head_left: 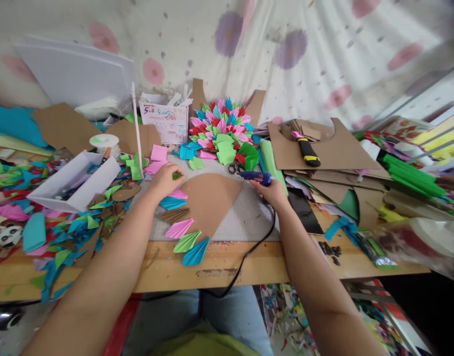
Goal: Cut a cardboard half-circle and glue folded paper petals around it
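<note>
A fan-shaped piece of brown cardboard (212, 198) lies on a grey mat (245, 217) in front of me. Along its left edge sit pleated paper leaves in pink, blue, brown and green, such as a blue leaf (196, 252) at the lower end. My left hand (163, 180) is closed at the cardboard's upper left, with a small green paper piece (177, 175) at its fingertips. On the right, my right hand (270, 192) grips a blue glue gun (254, 176), its nozzle pointing left over the cardboard's right corner. A black cord (245, 259) hangs from the gun.
Behind the cardboard stands a colourful pleated-paper piece (223, 118). A white box (76, 183) and heaped paper scraps (71, 232) are at left. A yellow-black utility knife (308, 152) lies on stacked cardboard (345, 148) at right, above small dark beads (330, 249).
</note>
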Action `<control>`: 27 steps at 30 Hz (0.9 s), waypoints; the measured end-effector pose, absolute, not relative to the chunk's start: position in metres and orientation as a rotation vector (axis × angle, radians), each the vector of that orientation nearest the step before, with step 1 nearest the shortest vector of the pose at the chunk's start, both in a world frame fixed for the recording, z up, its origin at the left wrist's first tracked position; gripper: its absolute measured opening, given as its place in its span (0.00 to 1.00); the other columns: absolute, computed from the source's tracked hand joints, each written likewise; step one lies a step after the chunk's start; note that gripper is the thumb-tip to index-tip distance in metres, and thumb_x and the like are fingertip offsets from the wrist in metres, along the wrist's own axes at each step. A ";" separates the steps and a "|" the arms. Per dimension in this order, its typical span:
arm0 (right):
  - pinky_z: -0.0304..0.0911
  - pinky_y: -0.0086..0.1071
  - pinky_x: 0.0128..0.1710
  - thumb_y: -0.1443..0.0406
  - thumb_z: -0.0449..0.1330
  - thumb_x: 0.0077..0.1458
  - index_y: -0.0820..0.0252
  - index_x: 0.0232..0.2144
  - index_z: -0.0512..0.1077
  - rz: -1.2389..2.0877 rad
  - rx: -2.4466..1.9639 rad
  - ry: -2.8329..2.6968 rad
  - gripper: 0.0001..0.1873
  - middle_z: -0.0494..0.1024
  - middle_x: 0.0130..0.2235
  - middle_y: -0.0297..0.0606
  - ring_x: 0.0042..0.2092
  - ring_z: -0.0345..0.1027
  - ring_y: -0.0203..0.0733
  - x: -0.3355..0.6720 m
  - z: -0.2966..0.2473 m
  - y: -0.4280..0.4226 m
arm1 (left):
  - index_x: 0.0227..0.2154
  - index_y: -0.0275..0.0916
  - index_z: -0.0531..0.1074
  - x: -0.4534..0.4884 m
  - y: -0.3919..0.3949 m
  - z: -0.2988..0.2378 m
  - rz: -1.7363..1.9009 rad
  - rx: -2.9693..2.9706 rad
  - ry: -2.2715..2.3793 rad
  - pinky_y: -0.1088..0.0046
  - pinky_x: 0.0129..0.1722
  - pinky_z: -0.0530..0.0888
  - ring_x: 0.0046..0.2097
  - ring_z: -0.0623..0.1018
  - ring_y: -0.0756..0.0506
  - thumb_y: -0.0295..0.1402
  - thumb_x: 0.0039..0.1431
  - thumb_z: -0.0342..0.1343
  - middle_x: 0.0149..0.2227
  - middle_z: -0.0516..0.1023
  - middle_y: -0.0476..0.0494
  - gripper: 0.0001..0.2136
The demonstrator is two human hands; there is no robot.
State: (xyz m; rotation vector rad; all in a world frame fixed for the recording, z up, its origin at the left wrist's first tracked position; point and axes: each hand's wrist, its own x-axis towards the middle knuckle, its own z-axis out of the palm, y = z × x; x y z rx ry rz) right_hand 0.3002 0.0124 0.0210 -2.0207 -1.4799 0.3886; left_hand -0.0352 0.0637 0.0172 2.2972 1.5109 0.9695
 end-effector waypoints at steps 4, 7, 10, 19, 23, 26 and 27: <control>0.58 0.41 0.43 0.48 0.60 0.44 0.62 0.46 0.66 -0.169 -1.813 -1.459 0.32 0.72 0.43 0.47 0.45 0.64 0.51 0.289 0.046 0.005 | 0.24 0.39 0.68 -0.034 0.064 0.017 0.933 2.358 1.487 0.67 0.44 0.69 0.40 0.72 0.45 0.28 0.49 0.55 0.33 0.73 0.46 0.01; 0.55 0.42 0.48 0.53 0.56 0.51 0.61 0.46 0.66 -0.293 -1.678 -1.550 0.23 0.71 0.44 0.47 0.49 0.60 0.50 0.263 0.063 0.001 | 0.25 0.39 0.69 -0.031 0.063 0.018 0.887 2.413 1.450 0.67 0.44 0.68 0.40 0.72 0.44 0.28 0.49 0.54 0.33 0.72 0.45 0.01; 0.57 0.35 0.46 0.60 0.55 0.54 0.60 0.39 0.69 -0.043 -1.500 -1.861 0.13 0.71 0.40 0.43 0.44 0.63 0.43 0.223 0.062 0.005 | 0.25 0.39 0.69 -0.028 0.060 0.020 0.858 2.438 1.427 0.66 0.44 0.68 0.42 0.72 0.44 0.27 0.48 0.55 0.34 0.72 0.45 0.01; 0.57 0.31 0.41 0.66 0.55 0.54 0.60 0.36 0.73 0.271 -1.475 -2.202 0.08 0.72 0.38 0.39 0.41 0.64 0.40 0.140 0.029 0.033 | 0.27 0.39 0.70 -0.025 0.057 0.022 0.853 2.499 1.337 0.66 0.46 0.69 0.43 0.71 0.44 0.24 0.47 0.52 0.36 0.72 0.44 0.05; 0.56 0.32 0.42 0.68 0.54 0.54 0.60 0.34 0.73 0.182 -1.521 -2.259 0.08 0.73 0.37 0.39 0.42 0.63 0.42 0.134 0.031 0.034 | 0.27 0.38 0.70 -0.025 0.058 0.022 0.848 2.535 1.328 0.65 0.46 0.69 0.43 0.71 0.43 0.24 0.47 0.52 0.35 0.72 0.44 0.05; 0.56 0.32 0.43 0.68 0.54 0.54 0.60 0.33 0.74 0.161 -1.541 -2.254 0.08 0.74 0.37 0.40 0.42 0.63 0.42 0.133 0.029 0.034 | 0.27 0.37 0.70 -0.025 0.058 0.021 0.823 2.542 1.322 0.65 0.46 0.69 0.43 0.71 0.43 0.23 0.46 0.52 0.35 0.72 0.43 0.06; 0.56 0.32 0.43 0.67 0.54 0.54 0.61 0.33 0.74 0.164 -1.545 -2.251 0.08 0.74 0.37 0.40 0.42 0.63 0.42 0.133 0.028 0.033 | 0.27 0.37 0.70 -0.025 0.058 0.021 0.819 2.543 1.314 0.65 0.46 0.69 0.42 0.71 0.43 0.23 0.46 0.52 0.35 0.72 0.43 0.06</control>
